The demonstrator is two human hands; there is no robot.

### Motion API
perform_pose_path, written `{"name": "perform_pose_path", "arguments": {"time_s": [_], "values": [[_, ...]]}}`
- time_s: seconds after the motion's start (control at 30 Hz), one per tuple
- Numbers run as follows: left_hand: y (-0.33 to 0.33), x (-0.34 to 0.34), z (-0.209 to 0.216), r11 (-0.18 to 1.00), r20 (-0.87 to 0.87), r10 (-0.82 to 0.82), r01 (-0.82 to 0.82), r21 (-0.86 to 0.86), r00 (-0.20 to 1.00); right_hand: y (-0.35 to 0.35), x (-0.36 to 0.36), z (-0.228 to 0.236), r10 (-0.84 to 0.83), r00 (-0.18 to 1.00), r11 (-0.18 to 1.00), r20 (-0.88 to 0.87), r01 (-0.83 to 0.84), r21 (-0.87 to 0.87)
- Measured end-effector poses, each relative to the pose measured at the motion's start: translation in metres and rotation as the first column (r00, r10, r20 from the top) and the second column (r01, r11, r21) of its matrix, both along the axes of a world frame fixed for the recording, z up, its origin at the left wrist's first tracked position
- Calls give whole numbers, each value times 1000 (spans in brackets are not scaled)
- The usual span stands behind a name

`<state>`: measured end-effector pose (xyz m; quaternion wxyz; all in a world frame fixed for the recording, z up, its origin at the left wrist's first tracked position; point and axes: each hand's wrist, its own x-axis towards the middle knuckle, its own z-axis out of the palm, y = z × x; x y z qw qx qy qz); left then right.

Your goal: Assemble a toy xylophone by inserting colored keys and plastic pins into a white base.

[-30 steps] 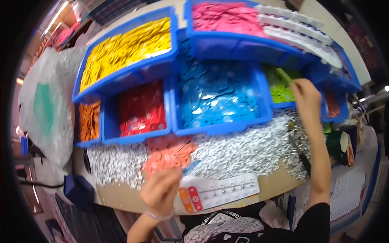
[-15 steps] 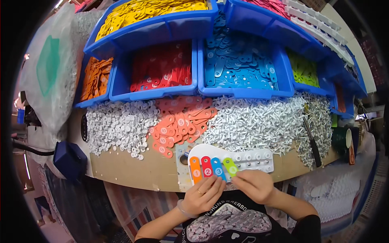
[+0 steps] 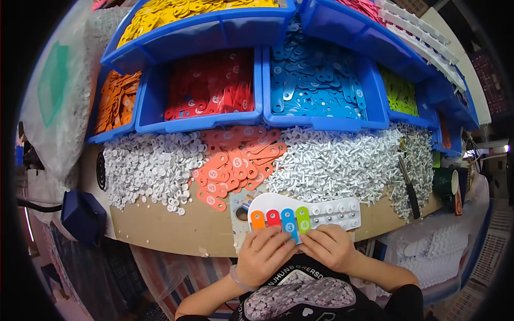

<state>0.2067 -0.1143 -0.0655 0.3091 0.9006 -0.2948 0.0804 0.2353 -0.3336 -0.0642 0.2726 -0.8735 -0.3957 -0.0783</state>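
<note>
A person's left hand (image 3: pixel 265 255) and right hand (image 3: pixel 327 247) press down side by side on the near edge of a white guitar-shaped toy board (image 3: pixel 300 213) at the front lip of a cardboard-topped bench (image 3: pixel 160 227). Both hands lie flat-fingered on the board rather than closed round it; neither holds anything loose. Four coloured key tabs (image 3: pixel 281 219) — orange, red, blue and green — already sit in a row on the board's rounded end, just beyond the left hand's fingertips, while a run of white studs on the board's neck beyond the right hand stays bare.

Directly behind the board lies a heap of salmon-orange numbered tabs (image 3: pixel 235 166), flanked to the left by a drift of white washers (image 3: pixel 147 168) and to the right by a pile of white pins (image 3: pixel 334 166). Farther back, blue bins hold red tabs (image 3: pixel 209 85) and blue tabs (image 3: pixel 316 80).

The board looks like thin, light, stiff moulded plastic, likely to skid on the cardboard — best steadied by its edges, clear of the keys.
</note>
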Motion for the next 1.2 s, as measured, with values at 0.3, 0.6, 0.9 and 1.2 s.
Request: {"name": "perform_pose_path", "arguments": {"time_s": [0.3,0.6,0.9,1.2], "values": [[-2,25,11,989,-220,134,-115,95,966,-8,31,18,31,968,998,-250,-18,57],[34,87,20,997,-207,53,-63,-42,977,-21,27,-1,-147,971,989,-189,144,-26],[15,145,-5,937,56,208,-215,274,977,-44,60,19,-179,983,983,29,178,36],[28,132,10,950,163,200,-231,208,966,-284,191,54,-869,411,456,274,882,123]]}}
